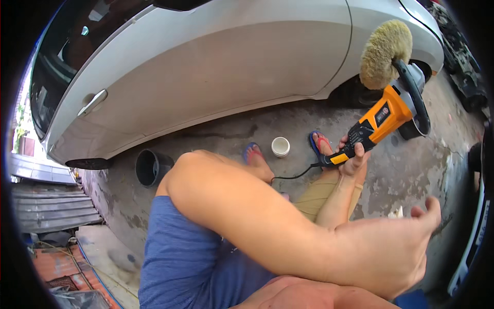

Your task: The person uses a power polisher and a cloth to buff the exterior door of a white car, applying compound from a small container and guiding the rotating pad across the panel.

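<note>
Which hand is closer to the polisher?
Right. The right hand grips the polisher; the left hand is apart from it, lower in the picture.

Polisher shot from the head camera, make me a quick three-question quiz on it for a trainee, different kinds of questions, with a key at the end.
1. Multiple choice: what holds the orange-and-black polisher?
A) the left-hand grip
B) the right-hand grip
C) both together

2. True or false: in the picture, the dark bucket stands to the left of the small white container.

3. Fill in the blank: a thin black ____ trails from the polisher's rear end, the end away from its fluffy pad.

Key: 1: B. 2: True. 3: cord.
</note>
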A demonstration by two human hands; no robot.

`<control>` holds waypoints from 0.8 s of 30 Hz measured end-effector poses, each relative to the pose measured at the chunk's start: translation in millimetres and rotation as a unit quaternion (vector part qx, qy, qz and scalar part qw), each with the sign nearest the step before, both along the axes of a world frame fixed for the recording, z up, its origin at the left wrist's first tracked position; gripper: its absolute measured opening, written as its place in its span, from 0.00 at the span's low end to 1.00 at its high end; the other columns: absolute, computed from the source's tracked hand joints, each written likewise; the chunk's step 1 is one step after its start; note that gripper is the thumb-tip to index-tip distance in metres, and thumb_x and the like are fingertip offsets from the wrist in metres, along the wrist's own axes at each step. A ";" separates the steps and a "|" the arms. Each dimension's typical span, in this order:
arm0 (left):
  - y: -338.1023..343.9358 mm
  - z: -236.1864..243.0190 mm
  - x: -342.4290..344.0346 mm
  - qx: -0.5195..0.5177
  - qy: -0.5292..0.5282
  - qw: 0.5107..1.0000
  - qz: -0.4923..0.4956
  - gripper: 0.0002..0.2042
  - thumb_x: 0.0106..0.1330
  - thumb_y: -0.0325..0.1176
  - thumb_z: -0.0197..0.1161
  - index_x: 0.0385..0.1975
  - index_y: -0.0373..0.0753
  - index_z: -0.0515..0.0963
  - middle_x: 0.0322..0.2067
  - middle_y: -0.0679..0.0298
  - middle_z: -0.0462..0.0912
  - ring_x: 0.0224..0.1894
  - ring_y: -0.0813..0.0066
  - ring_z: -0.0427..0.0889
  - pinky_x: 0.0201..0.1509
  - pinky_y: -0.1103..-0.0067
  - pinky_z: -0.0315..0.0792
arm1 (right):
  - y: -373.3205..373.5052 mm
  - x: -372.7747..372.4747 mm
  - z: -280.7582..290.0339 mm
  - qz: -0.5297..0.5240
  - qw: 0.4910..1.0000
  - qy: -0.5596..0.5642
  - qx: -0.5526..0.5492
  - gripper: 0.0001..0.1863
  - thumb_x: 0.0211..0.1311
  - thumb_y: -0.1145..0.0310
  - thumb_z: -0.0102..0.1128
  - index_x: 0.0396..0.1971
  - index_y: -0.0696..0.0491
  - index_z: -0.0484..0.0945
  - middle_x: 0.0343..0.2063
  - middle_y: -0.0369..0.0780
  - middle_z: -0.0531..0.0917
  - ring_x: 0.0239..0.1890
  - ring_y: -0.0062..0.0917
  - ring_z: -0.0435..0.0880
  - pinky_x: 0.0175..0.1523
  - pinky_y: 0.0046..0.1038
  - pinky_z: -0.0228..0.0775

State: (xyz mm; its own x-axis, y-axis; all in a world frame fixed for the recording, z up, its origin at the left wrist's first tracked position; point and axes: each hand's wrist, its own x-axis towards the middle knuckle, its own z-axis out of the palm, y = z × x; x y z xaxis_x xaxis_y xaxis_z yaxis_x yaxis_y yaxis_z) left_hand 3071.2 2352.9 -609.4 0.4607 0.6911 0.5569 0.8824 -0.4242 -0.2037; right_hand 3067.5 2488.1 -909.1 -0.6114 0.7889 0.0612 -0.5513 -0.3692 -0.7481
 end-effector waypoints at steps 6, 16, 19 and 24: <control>-27.1 -6.4 -28.3 0.026 0.223 0.974 0.003 0.10 0.58 0.32 0.60 0.36 0.33 0.77 0.29 0.57 0.82 0.38 0.51 0.83 0.58 0.53 0.73 | -3.0 2.0 14.1 0.012 1.000 -0.003 -0.017 0.30 0.52 0.55 0.74 0.42 0.65 0.74 0.24 0.44 0.79 0.23 0.31 0.81 0.29 0.29 0.78; -56.0 -58.6 -128.1 -0.252 -0.037 0.953 0.168 0.16 0.47 0.34 0.72 0.35 0.44 0.74 0.26 0.69 0.78 0.33 0.69 0.82 0.45 0.71 0.73 | -8.5 -5.3 12.1 0.029 0.999 -0.013 0.012 0.30 0.55 0.52 0.71 0.47 0.61 0.74 0.31 0.44 0.82 0.28 0.26 0.83 0.33 0.27 0.80; -56.8 -61.5 -137.0 -0.292 -0.081 0.937 0.175 0.19 0.45 0.34 0.75 0.36 0.43 0.74 0.27 0.67 0.80 0.34 0.66 0.83 0.44 0.71 0.72 | -10.0 -9.5 9.3 -0.003 1.000 -0.023 0.020 0.30 0.56 0.51 0.71 0.47 0.61 0.74 0.32 0.44 0.82 0.28 0.27 0.82 0.31 0.27 0.79; -61.2 -68.8 -135.1 -0.326 -0.018 0.918 0.223 0.20 0.45 0.36 0.76 0.36 0.42 0.75 0.26 0.65 0.81 0.35 0.65 0.84 0.46 0.70 0.72 | -4.3 -5.7 8.2 0.015 1.000 0.004 0.007 0.29 0.55 0.58 0.74 0.47 0.63 0.73 0.31 0.47 0.81 0.28 0.31 0.82 0.28 0.31 0.80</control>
